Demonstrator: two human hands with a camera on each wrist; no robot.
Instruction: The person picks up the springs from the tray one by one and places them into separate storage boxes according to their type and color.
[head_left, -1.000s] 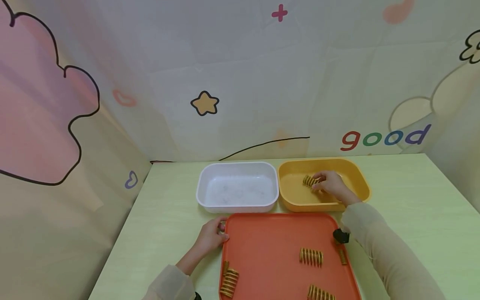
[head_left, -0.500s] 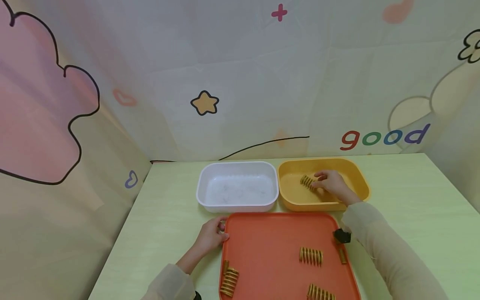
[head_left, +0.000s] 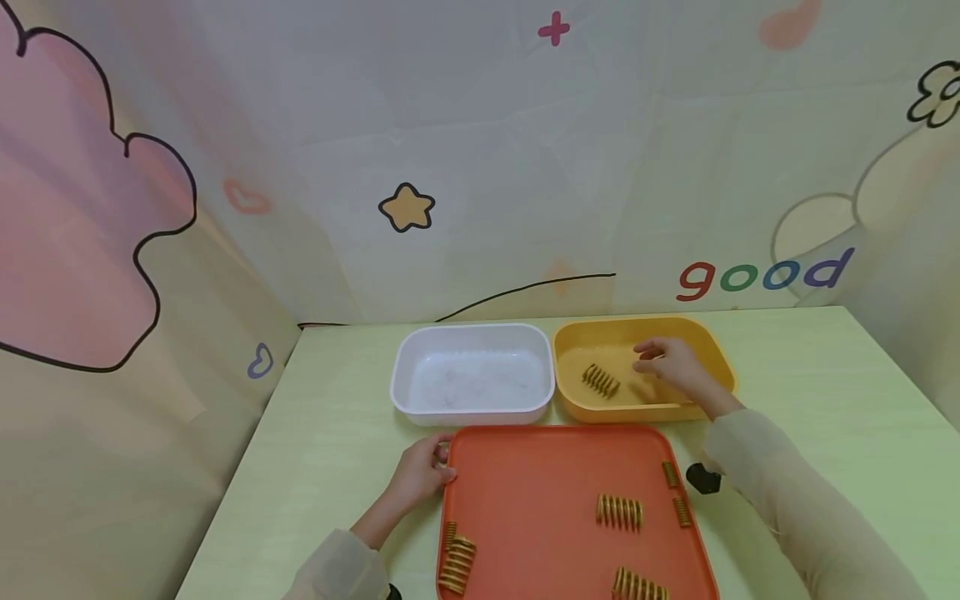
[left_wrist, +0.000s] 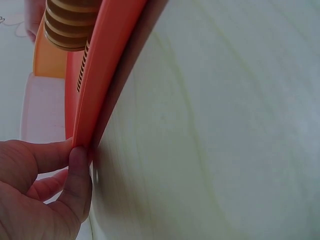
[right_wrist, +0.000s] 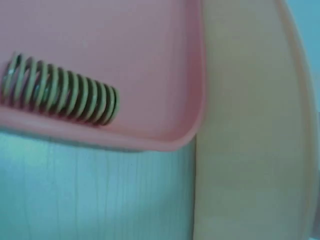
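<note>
My left hand [head_left: 416,477] pinches the left rim of a red-orange tray [head_left: 540,483]; in the left wrist view its thumb and fingers [left_wrist: 77,170] meet on that rim. My right hand [head_left: 671,364] is over the yellow bin [head_left: 645,414], fingers loosely bent and holding nothing. A large brass-coloured coil spring [head_left: 601,381] lies on the bin's floor, left of the fingers. On the tray lie large springs [head_left: 619,512] and small springs [head_left: 682,512], some along its side rims. The right wrist view shows one spring [right_wrist: 60,90] near a tray corner; no part of my right hand shows there.
A white bin [head_left: 474,415] stands left of the yellow one, both just behind the tray on the pale green table [head_left: 817,400]. A printed cloth backdrop [head_left: 480,167] rises at the table's far edge.
My right hand has let go of the large spring, which now lies further left and nearer in the yellow bin. That hand has drawn slightly right. My left hand stays on the tray rim.
</note>
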